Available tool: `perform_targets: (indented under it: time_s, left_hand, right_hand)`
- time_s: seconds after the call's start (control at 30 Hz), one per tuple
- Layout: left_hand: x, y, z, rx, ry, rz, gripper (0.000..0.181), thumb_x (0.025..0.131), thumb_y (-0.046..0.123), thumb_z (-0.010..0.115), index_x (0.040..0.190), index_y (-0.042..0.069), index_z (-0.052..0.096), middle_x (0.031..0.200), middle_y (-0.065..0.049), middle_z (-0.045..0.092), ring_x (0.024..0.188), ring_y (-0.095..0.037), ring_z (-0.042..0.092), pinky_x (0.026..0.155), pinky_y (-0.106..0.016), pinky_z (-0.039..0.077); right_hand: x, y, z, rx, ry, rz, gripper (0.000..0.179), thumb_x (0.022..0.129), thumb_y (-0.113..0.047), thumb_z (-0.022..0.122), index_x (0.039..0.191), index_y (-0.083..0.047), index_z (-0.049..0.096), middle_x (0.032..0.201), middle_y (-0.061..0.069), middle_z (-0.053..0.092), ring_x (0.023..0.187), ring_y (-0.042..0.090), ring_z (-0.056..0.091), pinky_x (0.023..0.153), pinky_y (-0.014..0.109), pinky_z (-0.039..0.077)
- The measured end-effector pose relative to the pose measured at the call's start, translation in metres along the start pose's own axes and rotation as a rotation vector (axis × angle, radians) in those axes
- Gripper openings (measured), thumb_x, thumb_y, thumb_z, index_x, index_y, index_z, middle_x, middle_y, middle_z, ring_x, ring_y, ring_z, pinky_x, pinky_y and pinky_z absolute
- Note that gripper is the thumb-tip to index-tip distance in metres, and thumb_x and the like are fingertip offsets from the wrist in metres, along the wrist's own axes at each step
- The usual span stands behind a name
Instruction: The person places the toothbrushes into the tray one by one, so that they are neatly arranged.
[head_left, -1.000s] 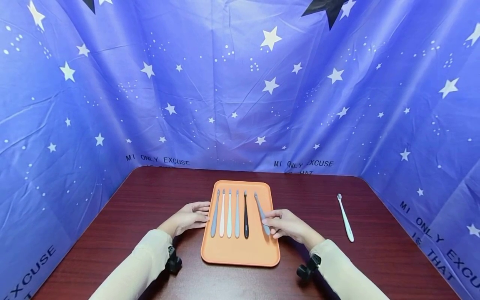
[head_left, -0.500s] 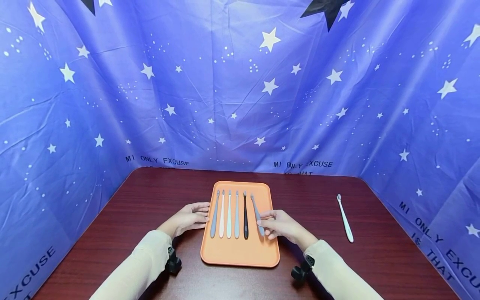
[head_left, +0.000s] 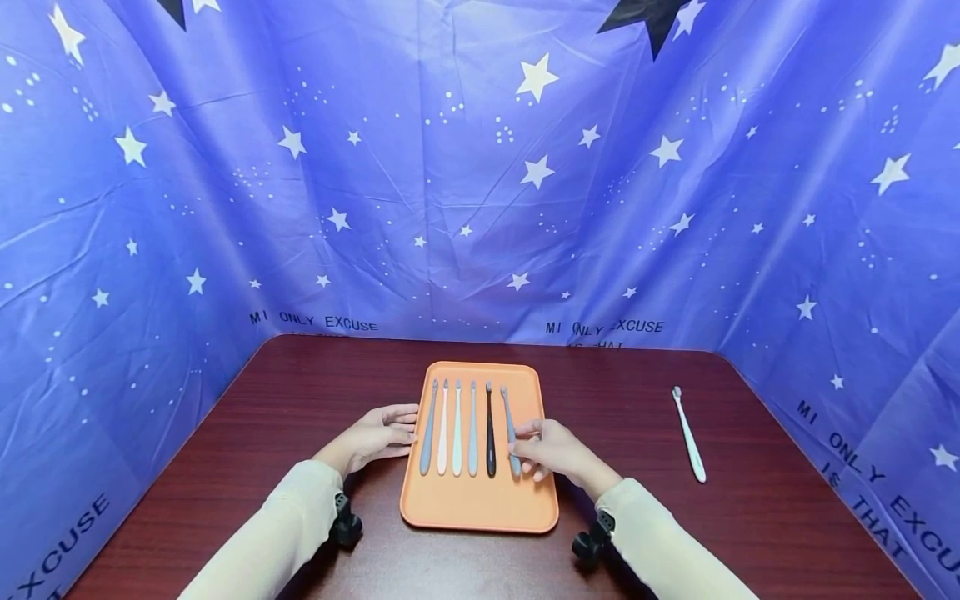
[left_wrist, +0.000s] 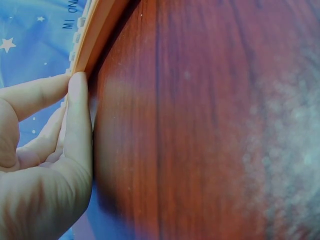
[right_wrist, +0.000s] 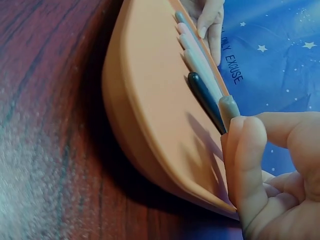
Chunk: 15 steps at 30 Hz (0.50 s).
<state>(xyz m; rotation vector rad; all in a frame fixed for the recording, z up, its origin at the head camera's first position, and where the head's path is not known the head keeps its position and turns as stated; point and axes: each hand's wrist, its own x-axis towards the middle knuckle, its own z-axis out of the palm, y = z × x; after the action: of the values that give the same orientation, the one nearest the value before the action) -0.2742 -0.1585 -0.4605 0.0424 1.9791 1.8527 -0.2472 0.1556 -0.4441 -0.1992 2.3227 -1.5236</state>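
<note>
My right hand (head_left: 557,451) pinches the handle of a grey-blue toothbrush (head_left: 507,414) between thumb and fingertips, over the right side of an orange tray (head_left: 480,508). The handle's end (right_wrist: 228,107) pokes out past the fingertips in the right wrist view. To its left lies a black toothbrush (head_left: 491,433). Beyond that are a light blue one (head_left: 473,433), a mint one (head_left: 458,433), a pink one (head_left: 443,433) and another grey-blue one (head_left: 429,433), roughly parallel, heads away from me. My left hand (head_left: 380,432) holds the tray's left rim, its thumb (left_wrist: 78,95) against the edge.
A white toothbrush (head_left: 688,435) lies apart on the dark red-brown wooden table (head_left: 322,375), right of the tray. Blue cloth (head_left: 420,167) printed with stars hangs behind the table and along both sides.
My right hand has shifted left with the grey-blue toothbrush, bringing it closer to the black one. The brush now slants less, nearly in line with the row. My left hand stays at the rim.
</note>
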Motion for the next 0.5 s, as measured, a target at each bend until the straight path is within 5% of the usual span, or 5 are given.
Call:
perform_targets:
  time_s: [0.5]
  left_hand:
    - [0.0, 0.0, 0.0, -0.009, -0.005, -0.005, 0.062, 0.084, -0.002, 0.063, 0.141, 0.007, 0.04, 0.14, -0.02, 0.045, 0.111, -0.021, 0.058, 0.089, -0.038, 0.054]
  right_hand:
    - [0.011, 0.004, 0.006, -0.124, 0.056, 0.008, 0.046, 0.084, -0.019, 0.069, 0.121, 0.004, 0.052, 0.068, 0.006, 0.065, 0.05, 0.009, 0.059, 0.047, 0.03, 0.055]
